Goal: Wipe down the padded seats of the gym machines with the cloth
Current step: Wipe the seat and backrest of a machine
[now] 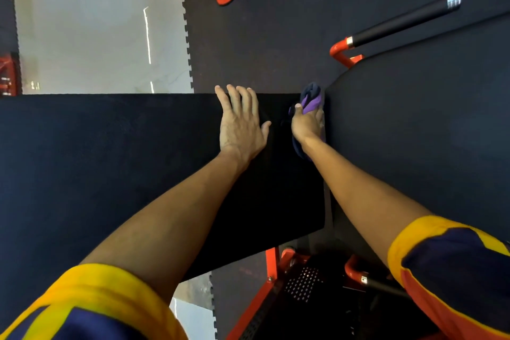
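While left hand is lying flat on padded seat, fingers slightly spread, right hand is gripping purple cloth with curled fingers. The cloth is running lengthwise away from the person along the seat's right edge, against back pad.

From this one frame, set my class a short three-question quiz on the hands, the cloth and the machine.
1. True or false: the left hand lies flat, fingers straight, on the black pad.
2. Which hand grips the cloth? A) left hand B) right hand
3. Fill in: the machine's frame is painted ____.

Key: 1 true; 2 B; 3 orange.
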A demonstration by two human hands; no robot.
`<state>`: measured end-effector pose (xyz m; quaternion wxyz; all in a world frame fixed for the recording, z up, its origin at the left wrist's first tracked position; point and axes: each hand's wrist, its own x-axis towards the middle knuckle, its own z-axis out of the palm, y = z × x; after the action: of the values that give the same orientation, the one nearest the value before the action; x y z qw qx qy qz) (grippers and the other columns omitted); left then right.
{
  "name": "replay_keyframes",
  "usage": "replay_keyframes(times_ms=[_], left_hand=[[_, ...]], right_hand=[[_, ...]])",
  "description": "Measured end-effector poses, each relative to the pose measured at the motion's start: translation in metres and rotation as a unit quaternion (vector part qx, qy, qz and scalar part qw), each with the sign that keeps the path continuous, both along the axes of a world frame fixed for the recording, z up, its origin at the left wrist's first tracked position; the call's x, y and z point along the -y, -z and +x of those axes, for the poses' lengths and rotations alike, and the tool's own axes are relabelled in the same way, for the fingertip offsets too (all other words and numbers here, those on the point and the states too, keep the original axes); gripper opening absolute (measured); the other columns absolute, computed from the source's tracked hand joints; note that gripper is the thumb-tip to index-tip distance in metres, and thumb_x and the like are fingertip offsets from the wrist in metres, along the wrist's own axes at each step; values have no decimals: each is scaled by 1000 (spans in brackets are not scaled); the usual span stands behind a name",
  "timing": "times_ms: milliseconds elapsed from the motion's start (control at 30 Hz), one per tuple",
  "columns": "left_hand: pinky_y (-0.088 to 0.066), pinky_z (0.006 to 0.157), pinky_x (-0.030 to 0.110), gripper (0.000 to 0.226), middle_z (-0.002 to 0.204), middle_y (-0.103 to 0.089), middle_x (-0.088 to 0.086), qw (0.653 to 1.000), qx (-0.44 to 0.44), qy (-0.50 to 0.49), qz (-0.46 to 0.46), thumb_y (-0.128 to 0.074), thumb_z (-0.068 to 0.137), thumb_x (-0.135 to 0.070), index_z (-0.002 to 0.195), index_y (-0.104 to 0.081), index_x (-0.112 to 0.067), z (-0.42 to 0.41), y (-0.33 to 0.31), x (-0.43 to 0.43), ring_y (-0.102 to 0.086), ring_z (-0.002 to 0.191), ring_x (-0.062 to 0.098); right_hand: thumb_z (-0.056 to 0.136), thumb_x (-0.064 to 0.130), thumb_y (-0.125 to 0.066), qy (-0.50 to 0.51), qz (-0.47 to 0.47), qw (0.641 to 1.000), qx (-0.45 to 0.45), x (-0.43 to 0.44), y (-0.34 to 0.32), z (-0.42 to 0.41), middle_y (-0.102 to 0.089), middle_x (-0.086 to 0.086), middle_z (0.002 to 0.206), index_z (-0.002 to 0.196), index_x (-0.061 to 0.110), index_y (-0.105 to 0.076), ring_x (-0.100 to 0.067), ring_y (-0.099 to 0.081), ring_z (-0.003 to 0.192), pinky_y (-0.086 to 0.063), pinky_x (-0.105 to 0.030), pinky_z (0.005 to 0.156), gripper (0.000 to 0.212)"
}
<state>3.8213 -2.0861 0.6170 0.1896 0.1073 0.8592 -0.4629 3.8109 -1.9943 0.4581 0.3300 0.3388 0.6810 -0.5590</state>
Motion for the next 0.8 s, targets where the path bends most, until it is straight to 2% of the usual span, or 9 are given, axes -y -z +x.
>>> replay_keyframes(times_ms=[100, 167, 333, 433, 533, 633, 733, 800], left_hand=[[-18, 117, 68, 84, 153, -36, 25, 1000, -4, 7, -4, -12, 101, -61, 156, -21, 3, 0, 1, 0, -29, 145, 47], [-17, 117, 68, 84, 155, -34, 25, 1000, -1, 3, 0, -12, 102, -61, 156, -20, 2, 1, 0, -1, -27, 146, 47], [-7, 120, 68, 81, 165, -19, 24, 1000, 12, 20, 7, -11, 103, -58, 159, -11, 0, 3, -4, 1, -13, 154, 42], [-3, 122, 62, 78, 167, -9, 23, 999, 15, 31, 14, -10, 104, -55, 159, -5, 1, 12, -4, 3, -3, 156, 35], [1, 125, 55, 76, 167, 0, 23, 999, 19, 42, 20, -9, 105, -51, 159, 0, 2, 25, -1, 5, 5, 156, 34], [3, 126, 52, 73, 167, 5, 22, 997, 41, 45, 36, -10, 106, -48, 158, 3, 1, 47, -2, 6, 8, 156, 34], [3, 126, 51, 73, 167, 6, 21, 996, 49, 51, 52, -11, 106, -48, 159, 3, 1, 66, -1, 7, 8, 156, 33], [3, 126, 50, 74, 167, 7, 21, 996, 57, 50, 53, -11, 106, -49, 159, 4, 0, 77, -1, 7, 9, 156, 33]], right_hand=[[106, 49, -41, -24, -14, 997, -72, 7, -17, 42, -7, -6, 171, 164, 18, 2, -25, -12, 157, -11, -44, 128, 78], [105, 52, -42, -17, -21, 997, -75, 8, -16, 68, -12, -7, 171, 163, 21, 5, -24, -17, 156, -15, -43, 127, 82], [103, 59, -39, 16, 17, 999, 33, -4, 6, 50, -24, -8, 167, 164, 19, -6, -28, -30, 151, -24, -45, 124, 81], [104, 58, -39, 1, -4, 1000, 9, -1, -9, 56, -10, -6, 171, 164, 16, 0, -27, -16, 156, -12, -44, 127, 83], [104, 62, -31, -79, -1, 996, -48, 4, -42, 96, 6, -5, 171, 162, 15, 10, -23, 0, 158, -3, -44, 128, 85], [99, 72, -28, -127, 14, 990, -61, 10, -57, 147, 9, -9, 170, 160, 13, 14, -24, 4, 158, 2, -42, 127, 95], [95, 75, -38, -61, 7, 998, -26, 4, -41, 155, -2, -11, 171, 162, 13, 7, -28, -10, 157, -9, -43, 128, 103], [96, 67, -48, 20, -28, 999, -14, -1, -31, 139, -6, -7, 171, 164, 17, 4, -26, -15, 156, -14, -42, 126, 98]])
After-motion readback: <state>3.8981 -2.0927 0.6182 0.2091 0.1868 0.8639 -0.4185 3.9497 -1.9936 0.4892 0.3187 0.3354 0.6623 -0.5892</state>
